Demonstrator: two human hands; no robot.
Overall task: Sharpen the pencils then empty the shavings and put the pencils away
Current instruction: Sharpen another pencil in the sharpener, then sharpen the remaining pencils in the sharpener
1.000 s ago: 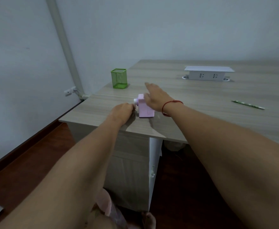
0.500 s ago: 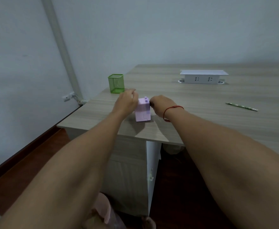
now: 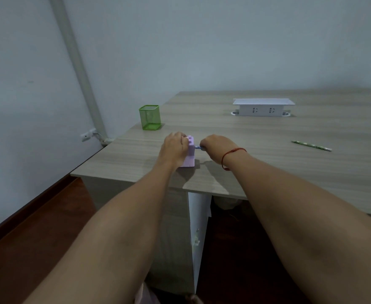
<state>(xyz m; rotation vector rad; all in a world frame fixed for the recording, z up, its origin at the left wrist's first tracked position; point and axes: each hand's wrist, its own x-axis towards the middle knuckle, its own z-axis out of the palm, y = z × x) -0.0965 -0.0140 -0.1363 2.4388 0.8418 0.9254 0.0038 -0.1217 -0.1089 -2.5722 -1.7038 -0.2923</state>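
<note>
While we lean over the desk, our call is that we're in the sharpening step, with emptying the shavings and stowing not yet begun.

Counting from the biggest thing down:
- One desk.
- One white socket box, standing at the back of it.
- One green mesh holder near the left edge; we can't tell if anything is in it.

And now the action! One lilac sharpener stands near the front edge. The left hand is wrapped round its left side and clamps it to the desk. The right hand is curled just beside its right face. Its fingers pinch a short bluish shaft, and we take that for the blue pencil entering the sharpener. Only a sliver of it shows, so we can't swear to it.

That makes two pencils if we're right. The green pencil lies flat, well apart to the right, touched by nobody.

Next, we reckon, the blue pencil must be held straight in the sharpener while the left hand keeps the body from skidding. After that we'd fetch the green pencil across the desk for its turn.
</note>
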